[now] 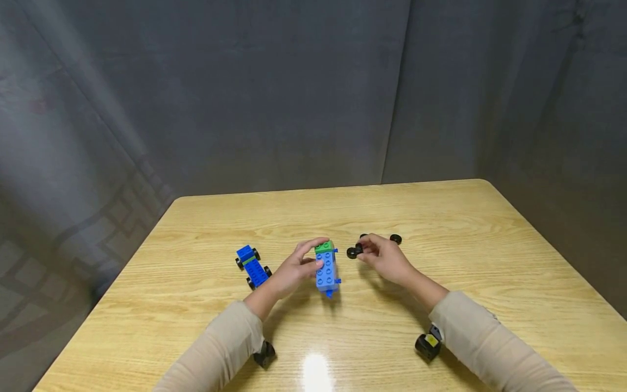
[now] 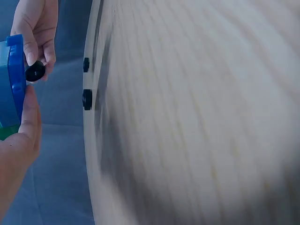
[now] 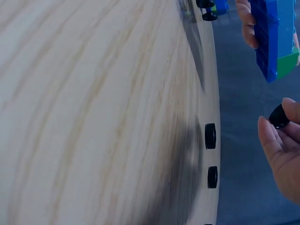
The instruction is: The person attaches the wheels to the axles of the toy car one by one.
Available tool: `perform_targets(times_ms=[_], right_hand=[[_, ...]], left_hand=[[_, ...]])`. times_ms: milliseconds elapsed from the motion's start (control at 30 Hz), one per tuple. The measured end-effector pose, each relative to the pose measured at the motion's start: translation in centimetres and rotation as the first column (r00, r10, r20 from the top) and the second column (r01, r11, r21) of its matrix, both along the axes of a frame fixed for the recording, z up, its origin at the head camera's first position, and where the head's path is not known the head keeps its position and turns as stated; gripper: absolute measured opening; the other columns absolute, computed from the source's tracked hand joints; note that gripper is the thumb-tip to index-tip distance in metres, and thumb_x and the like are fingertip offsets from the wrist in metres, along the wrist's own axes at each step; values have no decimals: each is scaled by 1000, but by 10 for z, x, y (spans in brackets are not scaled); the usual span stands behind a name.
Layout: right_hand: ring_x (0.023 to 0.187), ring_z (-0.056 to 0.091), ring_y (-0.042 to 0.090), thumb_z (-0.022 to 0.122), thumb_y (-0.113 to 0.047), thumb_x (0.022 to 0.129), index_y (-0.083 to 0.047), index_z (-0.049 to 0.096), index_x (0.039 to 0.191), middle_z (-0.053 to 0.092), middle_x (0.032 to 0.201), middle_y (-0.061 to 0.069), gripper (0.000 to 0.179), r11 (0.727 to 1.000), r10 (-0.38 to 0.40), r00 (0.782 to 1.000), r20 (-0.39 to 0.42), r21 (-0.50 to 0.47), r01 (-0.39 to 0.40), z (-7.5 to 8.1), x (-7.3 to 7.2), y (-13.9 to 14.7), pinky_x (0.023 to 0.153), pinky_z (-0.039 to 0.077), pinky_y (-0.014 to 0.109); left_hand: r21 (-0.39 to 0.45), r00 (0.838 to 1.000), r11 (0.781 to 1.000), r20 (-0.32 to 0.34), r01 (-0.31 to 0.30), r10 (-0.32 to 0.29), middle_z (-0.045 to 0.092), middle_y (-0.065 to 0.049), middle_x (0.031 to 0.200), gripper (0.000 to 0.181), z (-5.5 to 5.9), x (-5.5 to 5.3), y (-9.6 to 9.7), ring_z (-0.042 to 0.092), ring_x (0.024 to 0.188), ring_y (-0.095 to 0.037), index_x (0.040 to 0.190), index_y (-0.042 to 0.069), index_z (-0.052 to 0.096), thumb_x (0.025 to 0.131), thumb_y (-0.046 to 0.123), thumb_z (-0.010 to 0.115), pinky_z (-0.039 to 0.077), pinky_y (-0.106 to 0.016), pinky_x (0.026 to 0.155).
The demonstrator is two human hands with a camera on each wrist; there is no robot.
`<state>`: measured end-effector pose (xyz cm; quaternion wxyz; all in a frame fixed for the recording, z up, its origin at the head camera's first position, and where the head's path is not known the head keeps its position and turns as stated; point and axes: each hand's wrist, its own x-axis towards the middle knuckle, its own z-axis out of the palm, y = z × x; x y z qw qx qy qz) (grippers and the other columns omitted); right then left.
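My left hand (image 1: 296,267) grips a toy vehicle body (image 1: 327,269) made of light blue studded bricks with a green brick (image 1: 323,246) at its far end. Small blue axle pegs stick out from its right side and near end. To its right, my right hand (image 1: 387,258) pinches a black toy wheel (image 3: 279,117) between thumb and fingers, held above the table. The right wrist view shows the dark blue underside of the body. Between the wheel and the body there is a small gap in that view.
Loose black wheels lie on the wooden table (image 1: 441,218) around my right hand, one nearer wheel (image 1: 351,252) and one farther right (image 1: 395,238). Left of my left hand stands another blue brick vehicle (image 1: 254,268) with black wheels attached. A grey curtain (image 1: 294,109) hangs behind the table.
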<state>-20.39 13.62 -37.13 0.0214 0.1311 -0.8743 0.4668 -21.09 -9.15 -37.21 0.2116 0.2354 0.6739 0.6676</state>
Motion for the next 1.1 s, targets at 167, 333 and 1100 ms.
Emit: perform_targets(times_ms=[167,333,1100], right_hand=[[86,52,24,57,-1,81,4,51,108,55,98,14,28,998,22,1000,-3,-65,-22,-1,0,-2,71,46,31],[86,52,25,56,3,79,4,51,109,55,99,17,31,986,40,999,8,-161,-39,-4,1,-8,73,46,31],[88,53,26,53,5,81,6,44,106,52,100,18,28,971,73,996,57,-232,-58,-2,6,-23,75,45,29]], left_hand=[[36,1000,999,25,11,-12,17,-13,133,51,-1,1,-1,49,97,-22,135,7,24,88,2,44,41,-43,83],[50,999,999,54,1,-4,23,-19,128,56,-1,3,0,52,91,-17,136,6,18,87,3,45,41,-41,83],[81,996,996,83,24,-30,20,-13,132,53,-3,6,7,50,99,-22,134,12,24,87,2,46,41,-38,83]])
